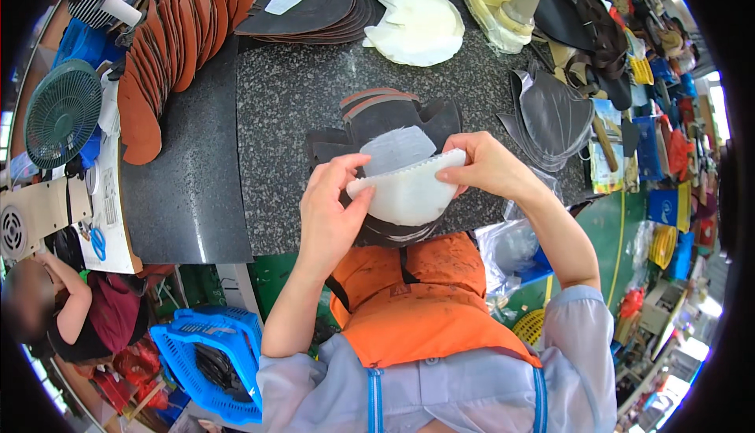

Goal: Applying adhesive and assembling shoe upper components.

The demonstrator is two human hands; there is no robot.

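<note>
A white, curved sheet piece with a toothed upper edge (409, 195) is stretched between my hands at the near side of the worktable. My left hand (329, 201) pinches its left end between thumb and fingers. At the other end, my right hand (489, 167) grips it, thumb on the near face. Under and behind it lies a stack of dark, flat cut pieces (377, 122), with reddish-brown edges at the back. A pale grey-white patch (399, 150) covers the middle of the top piece, its lower part hidden by the white sheet.
Behind are a dark stack (330, 20), white cut pieces (417, 28) and a pot with a grey cone (522, 7). Brown pieces (169, 40) fan out at left. Grey-black pieces (554, 114) and a hammer (604, 142) lie right. A blue basket (208, 346) stands below; another person sits left.
</note>
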